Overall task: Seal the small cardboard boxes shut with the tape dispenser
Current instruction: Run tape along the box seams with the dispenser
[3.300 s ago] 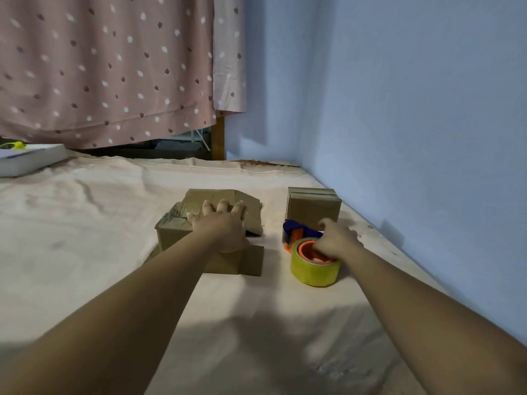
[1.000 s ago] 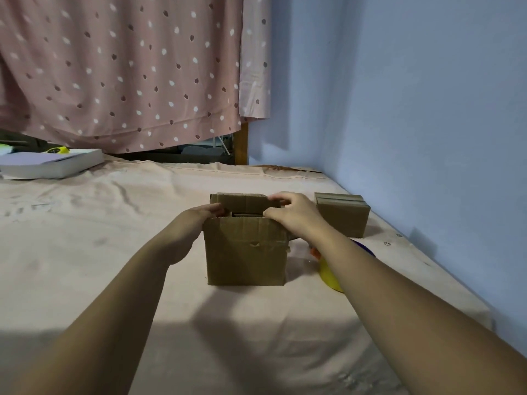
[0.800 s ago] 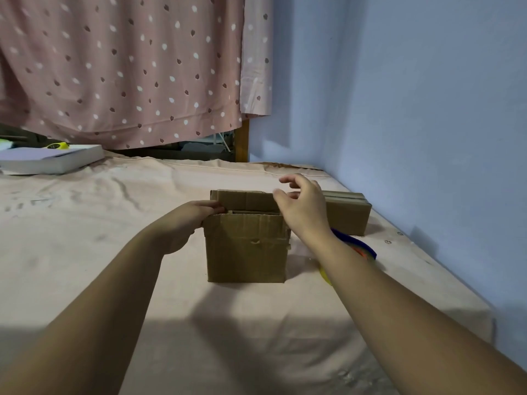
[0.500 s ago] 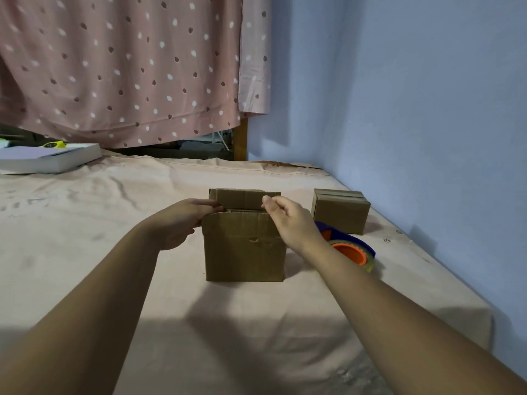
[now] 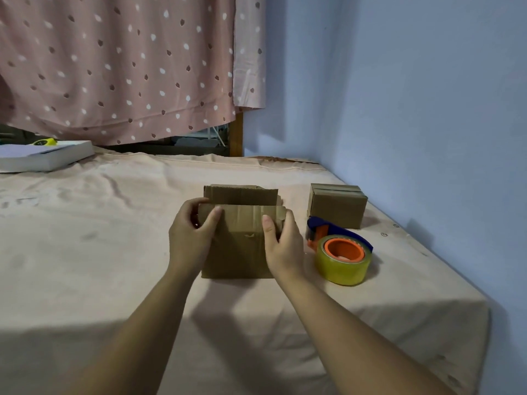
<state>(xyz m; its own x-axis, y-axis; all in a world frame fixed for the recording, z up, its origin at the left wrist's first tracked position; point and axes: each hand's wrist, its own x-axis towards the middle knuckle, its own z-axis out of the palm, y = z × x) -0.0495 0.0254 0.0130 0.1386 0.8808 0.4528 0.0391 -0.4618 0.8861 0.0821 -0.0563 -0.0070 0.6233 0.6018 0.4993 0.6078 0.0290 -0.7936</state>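
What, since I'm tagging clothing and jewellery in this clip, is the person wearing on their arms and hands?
Nothing that shows. The left hand and right hand are ungloved, with no ring visible, and the thumbnails look short and unpainted. The left forearm and right forearm are bare down to the picture's bottom edge: no sleeve, watch or bracelet in view.

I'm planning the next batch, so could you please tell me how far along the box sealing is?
Done: the far box looks closed and taped on top. In hand: the left hand and right hand grip the near box, whose rear flap stands upright, untaped. Left: fold its flaps down, pick up the tape dispenser lying beside it, and tape it.
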